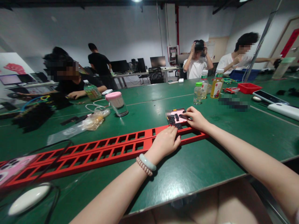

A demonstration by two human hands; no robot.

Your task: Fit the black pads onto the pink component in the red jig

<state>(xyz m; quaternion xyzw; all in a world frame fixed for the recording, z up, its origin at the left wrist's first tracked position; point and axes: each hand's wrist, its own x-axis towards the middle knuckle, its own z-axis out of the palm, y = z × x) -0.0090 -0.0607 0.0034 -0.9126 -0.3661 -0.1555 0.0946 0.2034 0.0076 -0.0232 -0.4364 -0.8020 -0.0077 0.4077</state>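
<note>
A long red metal rail with rows of rectangular slots lies across the green table. My left hand, with two bracelets at the wrist, rests palm down on the rail's right part. My right hand is just past the rail's right end, and its fingertips pinch a small black part. Several more small black parts lie on a pink phone directly under that hand.
A pink-lidded jar, a plastic bag and a white cable sit left of centre. Bottles stand behind the phone. A red tray, a phone and a white device lie right. Other people sit around the table.
</note>
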